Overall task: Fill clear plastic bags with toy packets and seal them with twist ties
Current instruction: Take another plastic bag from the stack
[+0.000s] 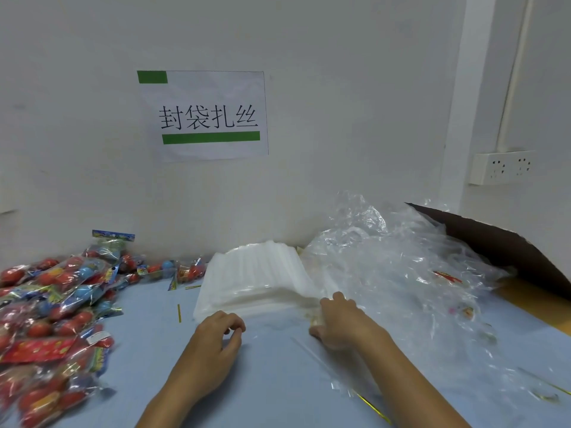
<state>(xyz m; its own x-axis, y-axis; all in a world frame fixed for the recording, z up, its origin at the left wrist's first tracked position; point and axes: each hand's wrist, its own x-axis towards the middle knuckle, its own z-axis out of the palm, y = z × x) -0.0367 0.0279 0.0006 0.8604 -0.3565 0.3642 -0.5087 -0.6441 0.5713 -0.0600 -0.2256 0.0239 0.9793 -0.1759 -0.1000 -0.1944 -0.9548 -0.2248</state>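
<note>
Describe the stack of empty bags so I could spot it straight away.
Find the paper sign on the wall. Directly below it, on the blue table, lies the stack of empty bags: milky white, flat and neatly layered, unlike the colourful toy packets and crumpled plastic beside it.

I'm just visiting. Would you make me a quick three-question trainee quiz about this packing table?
1. True or false: the toy packets are piled on the person's right.
2. The right hand touches which thing? A) wall socket B) stack of clear bags C) cardboard box
3. What colour are the bars on the wall sign?

Key: 1 false, they lie on the left. 2 B, the stack of clear bags. 3 green.
</note>
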